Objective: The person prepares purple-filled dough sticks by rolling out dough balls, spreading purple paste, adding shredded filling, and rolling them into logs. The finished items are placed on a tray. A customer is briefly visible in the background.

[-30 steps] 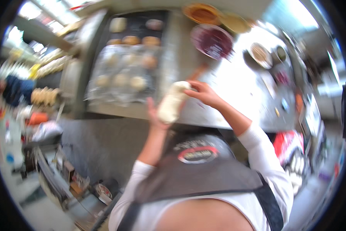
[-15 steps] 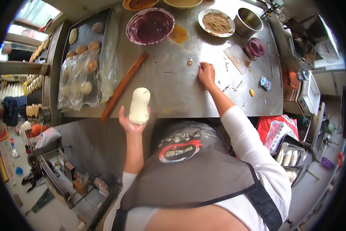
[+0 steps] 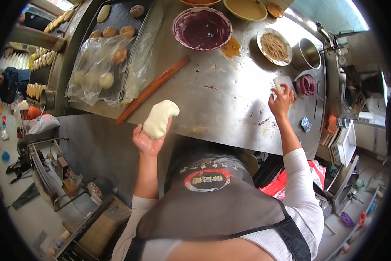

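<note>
Moved right hand (image 3: 281, 102) rightward to pale scraper (image 3: 282, 80).
Holding dough (image 3: 158, 121) only with left hand (image 3: 149, 144) cupped round; cannot tell right grip.

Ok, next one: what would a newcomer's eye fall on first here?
Probably the pale, bent dough resting in the left hand, near the front edge of the metal table. Then the bowl smeared dark purple at the far side, and the reddish-brown wooden stick slanting across the table's left part.
</note>
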Demonstrator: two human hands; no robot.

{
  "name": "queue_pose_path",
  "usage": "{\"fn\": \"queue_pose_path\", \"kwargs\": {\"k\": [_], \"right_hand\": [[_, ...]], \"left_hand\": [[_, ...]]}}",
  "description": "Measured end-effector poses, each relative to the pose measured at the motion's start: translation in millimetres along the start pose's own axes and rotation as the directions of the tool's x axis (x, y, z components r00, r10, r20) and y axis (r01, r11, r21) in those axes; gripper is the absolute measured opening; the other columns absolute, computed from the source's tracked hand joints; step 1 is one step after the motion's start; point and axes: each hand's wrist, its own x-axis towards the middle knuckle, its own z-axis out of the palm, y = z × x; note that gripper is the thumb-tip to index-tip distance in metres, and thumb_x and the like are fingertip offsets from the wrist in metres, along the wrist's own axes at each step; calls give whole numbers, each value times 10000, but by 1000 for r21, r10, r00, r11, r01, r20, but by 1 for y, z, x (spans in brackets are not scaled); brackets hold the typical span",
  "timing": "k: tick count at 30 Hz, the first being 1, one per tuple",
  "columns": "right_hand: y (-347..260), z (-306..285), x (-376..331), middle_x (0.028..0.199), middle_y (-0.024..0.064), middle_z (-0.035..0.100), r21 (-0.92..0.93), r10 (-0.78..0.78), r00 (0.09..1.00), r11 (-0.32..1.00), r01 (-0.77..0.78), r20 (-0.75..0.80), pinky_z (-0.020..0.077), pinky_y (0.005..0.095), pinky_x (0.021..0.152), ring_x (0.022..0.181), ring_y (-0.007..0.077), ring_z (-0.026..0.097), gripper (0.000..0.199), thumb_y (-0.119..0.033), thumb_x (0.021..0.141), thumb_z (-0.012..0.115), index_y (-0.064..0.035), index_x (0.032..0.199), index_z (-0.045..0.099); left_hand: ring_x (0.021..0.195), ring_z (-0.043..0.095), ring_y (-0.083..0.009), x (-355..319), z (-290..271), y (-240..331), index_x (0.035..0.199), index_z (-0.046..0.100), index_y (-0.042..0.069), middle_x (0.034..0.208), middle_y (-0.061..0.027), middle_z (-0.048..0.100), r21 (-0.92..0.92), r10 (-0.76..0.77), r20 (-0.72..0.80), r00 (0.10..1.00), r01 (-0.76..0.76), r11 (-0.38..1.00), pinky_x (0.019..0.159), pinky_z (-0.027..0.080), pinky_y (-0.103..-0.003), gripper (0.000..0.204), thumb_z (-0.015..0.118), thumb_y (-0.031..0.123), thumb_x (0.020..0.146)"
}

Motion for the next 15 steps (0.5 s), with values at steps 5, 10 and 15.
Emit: {"fn": "queue_pose_path", "kwargs": {"k": [5, 10, 15], "right_hand": [[-158, 17, 126, 1122, 163, 606, 630, -373, 926, 733, 257, 55, 455, 392, 873, 1017, 326, 575, 228, -130, 856, 557, -17, 1040, 631], [-185, 45, 82, 1293, 164, 499, 739, -761, 632, 510, 441, 147, 402, 397, 991, 1193, 327, 480, 379, -137, 885, 547, -41, 1250, 511], [-213, 79, 45, 1449, 201, 275, 414, -510, 708, 850, 327, 488, 136, 405, 1131, 1379, 309, 179, 679, -454, 911, 399, 40, 1367, 305]], "left_hand": [[1325, 294, -352, 2, -1, 17, 1354, 290, -64, 1408, -191, 345, 131, 9, -9, 1000, -7, 991, 1108, 164, -555, 769, 608, 285, 747], [1255, 392, -330, -3, -12, 36, 1334, 331, -54, 1342, -174, 426, 130, 120, -80, 989, -109, 986, 1060, 285, -483, 678, 580, 228, 769], [1201, 444, -321, -11, -23, 46, 1320, 358, -42, 1301, -169, 465, 277, 188, -165, 968, -138, 951, 995, 347, -447, 628, 563, 173, 767]]}}
